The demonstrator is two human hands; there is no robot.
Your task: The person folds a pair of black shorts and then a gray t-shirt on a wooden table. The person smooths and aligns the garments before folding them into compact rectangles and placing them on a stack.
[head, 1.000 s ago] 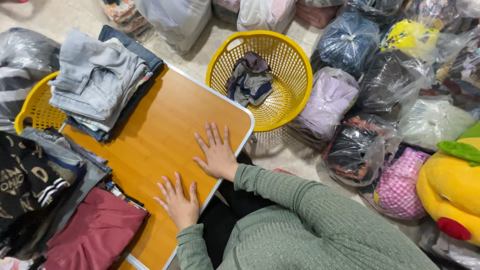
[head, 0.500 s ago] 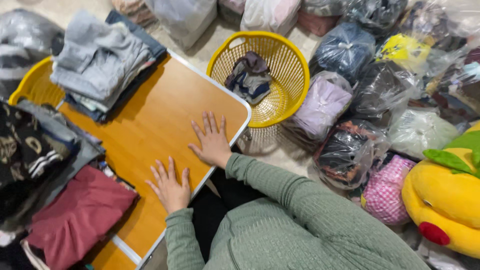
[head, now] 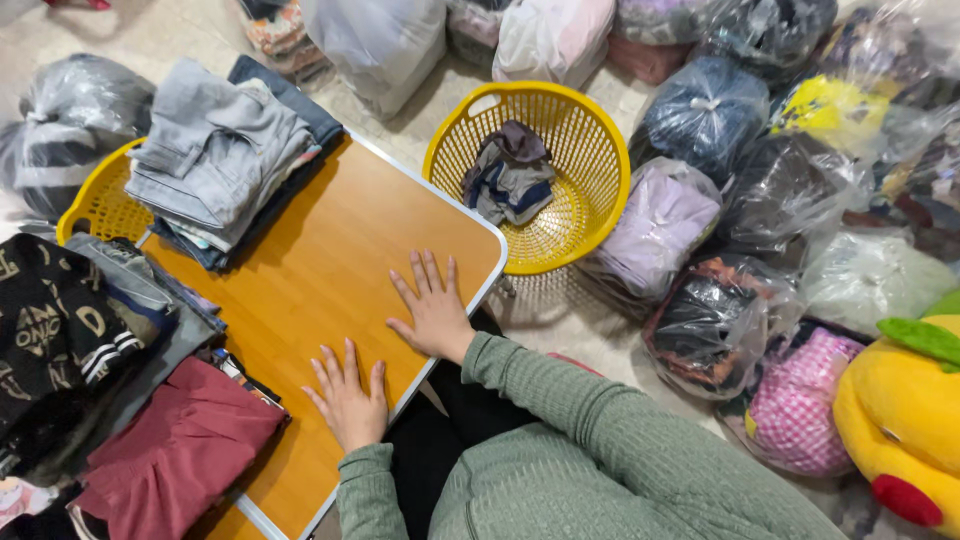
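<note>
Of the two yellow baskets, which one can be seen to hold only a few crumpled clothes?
The round yellow basket beyond the table's far corner, right of the folded grey pile. The other basket lies mostly hidden under clothing stacks.

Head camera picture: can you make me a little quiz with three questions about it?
1. True or false: both hands lie flat on the wooden table.
2. What lies inside the round yellow basket? A) a crumpled garment B) a toy C) shoes
3. Which folded pile sits closest to the left hand?

Key:
1. True: the left hand and the right hand rest palm down, holding nothing.
2. A: a dark crumpled garment.
3. The folded maroon garment, at the table's near left.
</note>
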